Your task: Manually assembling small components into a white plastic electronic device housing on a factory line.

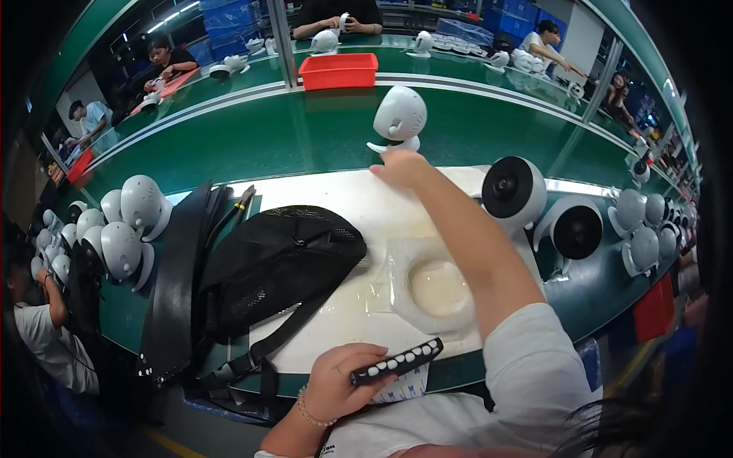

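The round white plastic camera unit (398, 117) stands on the green conveyor belt (290, 137) just past the white work mat (359, 206); your right hand (402, 166) touches its base, fingers loosely curled, seemingly setting it off. Your left hand (342, 382) grips a slim black remote with white buttons (397, 362), so letting go cleanly looks like what comes next.

A long green desk (305, 137) with pale edge strips curves through a workshop, metal posts (282, 38) rising from it, blue crates (229, 19) stacked behind and ceiling strip lights (172, 17) glowing overhead.
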